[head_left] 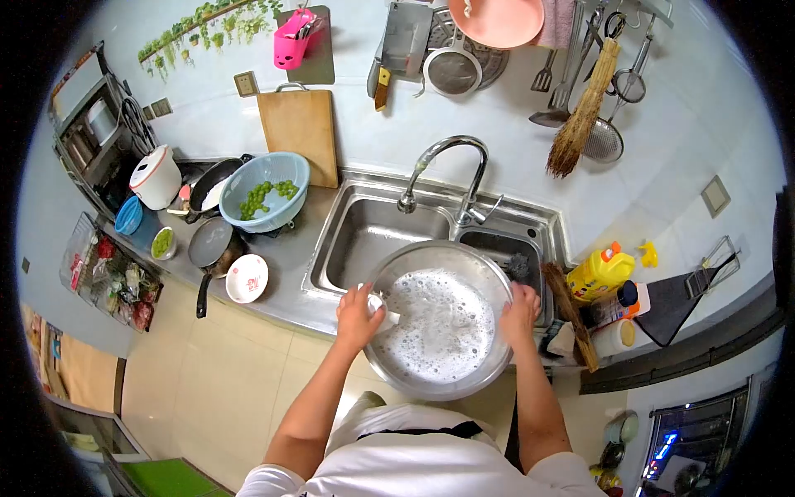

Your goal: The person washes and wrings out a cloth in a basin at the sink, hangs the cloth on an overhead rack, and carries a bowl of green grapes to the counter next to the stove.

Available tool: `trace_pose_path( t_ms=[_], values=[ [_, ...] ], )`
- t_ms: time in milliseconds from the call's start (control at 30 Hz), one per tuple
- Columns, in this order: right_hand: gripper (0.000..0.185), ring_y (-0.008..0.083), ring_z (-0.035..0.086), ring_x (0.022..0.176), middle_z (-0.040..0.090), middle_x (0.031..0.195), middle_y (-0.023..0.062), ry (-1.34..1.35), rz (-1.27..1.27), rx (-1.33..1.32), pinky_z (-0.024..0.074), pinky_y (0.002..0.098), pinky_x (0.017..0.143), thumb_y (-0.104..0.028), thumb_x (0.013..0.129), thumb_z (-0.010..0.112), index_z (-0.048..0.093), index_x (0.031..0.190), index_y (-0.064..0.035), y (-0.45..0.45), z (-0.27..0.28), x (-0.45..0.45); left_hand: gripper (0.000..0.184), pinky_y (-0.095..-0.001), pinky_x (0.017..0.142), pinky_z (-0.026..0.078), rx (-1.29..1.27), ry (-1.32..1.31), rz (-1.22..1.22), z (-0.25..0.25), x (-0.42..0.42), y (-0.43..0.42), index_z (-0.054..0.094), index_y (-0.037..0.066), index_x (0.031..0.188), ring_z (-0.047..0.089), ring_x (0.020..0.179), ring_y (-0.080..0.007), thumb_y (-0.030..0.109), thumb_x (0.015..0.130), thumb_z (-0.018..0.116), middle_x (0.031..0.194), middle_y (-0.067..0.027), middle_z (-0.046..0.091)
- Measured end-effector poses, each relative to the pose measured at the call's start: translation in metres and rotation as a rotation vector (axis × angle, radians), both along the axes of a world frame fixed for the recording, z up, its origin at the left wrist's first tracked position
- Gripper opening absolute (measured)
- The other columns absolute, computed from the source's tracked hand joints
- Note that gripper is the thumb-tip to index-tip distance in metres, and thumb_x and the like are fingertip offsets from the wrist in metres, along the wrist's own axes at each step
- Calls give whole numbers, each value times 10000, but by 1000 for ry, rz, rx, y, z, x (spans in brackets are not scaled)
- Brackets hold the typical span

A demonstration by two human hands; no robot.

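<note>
Head view: left fingers (351, 299) pinch something white (388, 320), right fingers (520, 296) grip a round metal basin (431, 255).

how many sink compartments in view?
2: the larger left compartment and the smaller right compartment. The metal bowl covers part of both; anything fully beneath it can't be seen.

Suds (447, 331) lie in the basin (439, 389) before the faucet (480, 176), cutting board (300, 132) left, jug (600, 273) right.
</note>
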State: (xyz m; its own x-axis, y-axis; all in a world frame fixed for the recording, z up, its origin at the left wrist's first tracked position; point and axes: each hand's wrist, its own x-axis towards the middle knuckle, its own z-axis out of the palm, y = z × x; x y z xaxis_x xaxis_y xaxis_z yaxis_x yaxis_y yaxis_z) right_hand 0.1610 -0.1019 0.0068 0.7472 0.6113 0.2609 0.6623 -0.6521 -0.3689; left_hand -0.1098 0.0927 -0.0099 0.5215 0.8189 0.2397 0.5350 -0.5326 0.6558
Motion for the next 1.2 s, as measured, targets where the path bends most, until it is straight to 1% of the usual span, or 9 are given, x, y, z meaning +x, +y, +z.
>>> trace_pose_path(
  t_ms=[67,133,233,367,467,800,867,967,1200],
  values=[
    [462,347,455,1049,480,1143,174,-115,-46,-89,374,407,903,-97,813,548,427,1258,-63,0,-9,6,566,-454,893,378,40,25,-1,4,-3,6,462,64,1218,465,1072,-381,287,724,628,1110,-193,545],
    [447,398,537,929,569,1010,219,282,-112,-122,426,442,813,-149,826,532,443,1260,-93,5,-3,8,577,-434,853,423,-198,101,-13,9,-6,11,447,34,1220,526,1005,-390,290,733,620,1065,-251,553],
    [453,421,569,858,596,941,253,227,-51,-80,447,466,755,-199,862,492,406,1299,-117,4,-8,14,572,-416,824,447,-121,50,-48,8,-3,15,446,7,1210,565,929,-391,275,734,614,1031,-254,571],
    [463,390,584,873,590,1000,250,220,-31,-232,452,463,778,-201,889,453,351,1331,-111,0,0,14,539,-390,774,470,-162,13,-50,-7,3,31,473,31,1199,595,884,-350,232,718,610,945,-227,610],
    [460,400,588,824,608,948,231,192,3,-234,455,463,749,-220,891,449,356,1329,-113,12,9,24,557,-400,859,433,-364,24,-51,-1,4,41,477,0,1194,560,975,-356,214,699,615,1041,-237,581],
    [437,393,576,807,610,881,228,188,176,-299,452,443,715,-210,865,480,427,1280,-84,61,65,80,551,-369,841,449,-490,-19,56,-16,20,42,528,7,1153,586,938,-339,264,678,636,979,-223,612],
    [461,329,576,657,607,739,172,88,263,-398,465,420,634,-204,894,438,360,1331,-79,71,70,93,550,-368,843,447,-516,-47,53,-25,27,43,531,5,1149,588,937,-334,269,679,636,979,-222,612],
    [456,357,594,744,622,817,194,79,379,-480,472,437,682,-199,879,454,386,1306,-56,87,75,130,535,-364,837,451,-630,-107,132,-48,44,16,542,0,1134,591,939,-323,272,683,635,985,-218,614],
    [393,380,581,874,612,930,215,4,477,-509,450,455,776,-199,853,485,483,1215,-46,144,89,155,419,-339,742,471,-699,-244,209,-28,52,31,595,-50,1000,624,795,-254,247,704,603,869,-187,642]
  ],
)
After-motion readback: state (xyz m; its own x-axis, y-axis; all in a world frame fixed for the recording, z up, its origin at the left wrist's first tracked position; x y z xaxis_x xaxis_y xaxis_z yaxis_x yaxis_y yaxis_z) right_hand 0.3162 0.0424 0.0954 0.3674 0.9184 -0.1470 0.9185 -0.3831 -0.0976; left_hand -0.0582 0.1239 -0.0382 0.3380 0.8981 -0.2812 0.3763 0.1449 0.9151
